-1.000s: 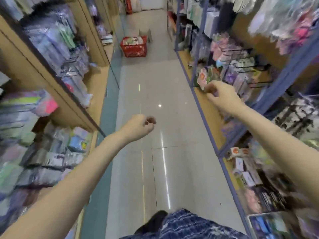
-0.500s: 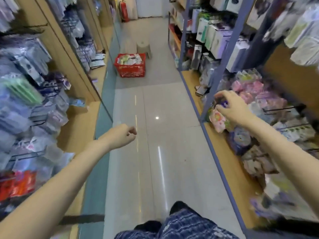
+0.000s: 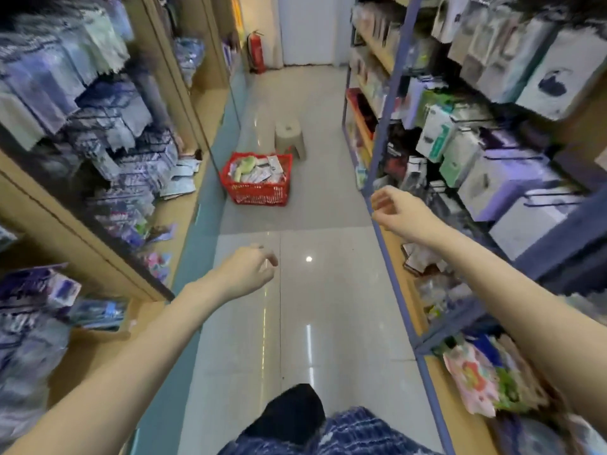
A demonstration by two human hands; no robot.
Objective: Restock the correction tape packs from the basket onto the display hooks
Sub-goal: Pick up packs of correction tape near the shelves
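Observation:
A red plastic basket (image 3: 259,193) stands on the aisle floor ahead, filled with several packaged goods (image 3: 262,172); which are correction tape packs is too blurred to tell. My left hand (image 3: 244,274) hangs over the floor in mid-aisle with fingers loosely curled and nothing in it. My right hand (image 3: 399,210) is in the air beside the blue upright of the right shelving, fingers loosely apart, holding nothing. Both hands are well short of the basket. Hooks with hanging packs (image 3: 492,149) line the right shelving.
A beige plastic stool (image 3: 289,137) stands just behind the basket. Shelves full of hanging packets (image 3: 108,126) run along the left side. A red fire extinguisher (image 3: 256,52) stands at the aisle's far end. My dark shoe (image 3: 290,415) steps on the tiled floor.
My right hand has come off the packs on the right shelf and now hangs free. The view has moved forward along the aisle, so the basket appears closer.

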